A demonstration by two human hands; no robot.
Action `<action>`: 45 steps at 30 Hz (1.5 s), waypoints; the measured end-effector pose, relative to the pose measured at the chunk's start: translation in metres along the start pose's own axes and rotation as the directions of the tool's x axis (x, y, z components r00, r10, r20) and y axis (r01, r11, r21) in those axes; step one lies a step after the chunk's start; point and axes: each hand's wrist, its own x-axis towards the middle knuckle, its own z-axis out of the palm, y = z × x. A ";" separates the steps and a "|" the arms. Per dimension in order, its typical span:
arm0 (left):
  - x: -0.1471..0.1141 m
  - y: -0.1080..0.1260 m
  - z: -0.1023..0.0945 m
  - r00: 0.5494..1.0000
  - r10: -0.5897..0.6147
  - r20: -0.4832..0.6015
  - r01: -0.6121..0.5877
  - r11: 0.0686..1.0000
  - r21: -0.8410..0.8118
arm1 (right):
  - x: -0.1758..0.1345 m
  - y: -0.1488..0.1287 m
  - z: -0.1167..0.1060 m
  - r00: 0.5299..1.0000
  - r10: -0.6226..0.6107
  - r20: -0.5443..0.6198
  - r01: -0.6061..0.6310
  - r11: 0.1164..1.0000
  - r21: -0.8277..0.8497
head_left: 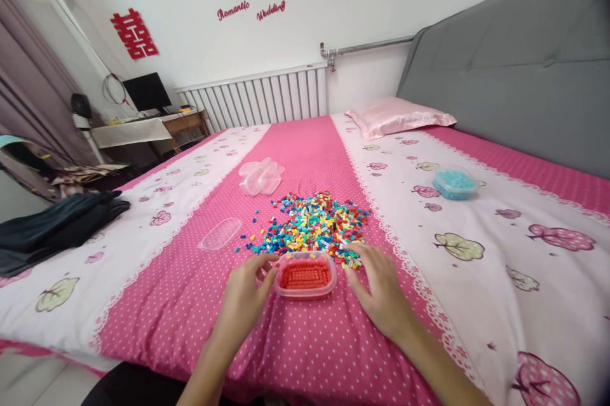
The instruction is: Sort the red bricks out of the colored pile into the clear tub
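A small clear plastic container (pixel 305 293) stands on the bed in front of me, with red pieces laid in neat rows inside. My left hand (pixel 248 291) has its thumb and fingers curled at the container's left rim, steadying it. Just beyond lies a loose heap of small multicoloured building bricks (pixel 312 222). Over the heap's near right edge rests my right hand (pixel 379 288), thumb and fingers apart around several bricks; none is visibly lifted. Its fingertips are partly lost among the bricks.
A clear oval lid (pixel 220 234) lies left of the heap, and a clear flower-shaped divided tray (pixel 261 176) lies behind it. Another container with light blue pieces (pixel 454 183) sits to the right. A pink pillow (pixel 398 117) and dark clothing (pixel 52 228) are farther off.
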 end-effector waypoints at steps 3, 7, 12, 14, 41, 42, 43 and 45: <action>0.001 0.002 -0.002 1.000 -0.003 0.012 0.003 1.000 0.011 | -0.004 -0.012 0.003 0.995 -0.039 0.096 0.036 0.999 0.038; 0.002 0.003 -0.004 1.000 0.002 0.027 -0.003 1.000 0.029 | -0.009 -0.021 0.006 0.975 -0.099 0.201 0.094 0.995 0.037; 0.002 -0.001 -0.001 0.999 0.027 0.042 -0.029 0.999 0.044 | -0.010 -0.020 0.008 0.965 -0.091 0.245 0.080 0.995 0.053; 0.003 -0.002 0.000 0.998 0.036 0.041 -0.038 0.998 0.043 | -0.010 -0.019 0.010 0.963 -0.084 0.256 0.072 0.996 0.054; 0.005 0.018 0.003 0.998 -0.053 -0.037 0.062 0.951 0.303 | -0.017 -0.027 0.016 0.954 -0.107 0.282 0.097 0.994 0.049; 0.007 0.019 0.004 0.998 -0.052 -0.020 0.056 0.942 0.331 | -0.017 -0.027 0.016 0.953 -0.107 0.283 0.098 0.994 0.047; 0.009 0.021 0.005 0.998 -0.055 0.000 0.052 0.934 0.354 | -0.017 -0.027 0.016 0.953 -0.109 0.284 0.101 0.994 0.043; 0.011 0.025 0.005 0.997 -0.068 0.035 0.049 0.919 0.390 | -0.018 -0.027 0.016 0.953 -0.116 0.282 0.110 0.993 0.037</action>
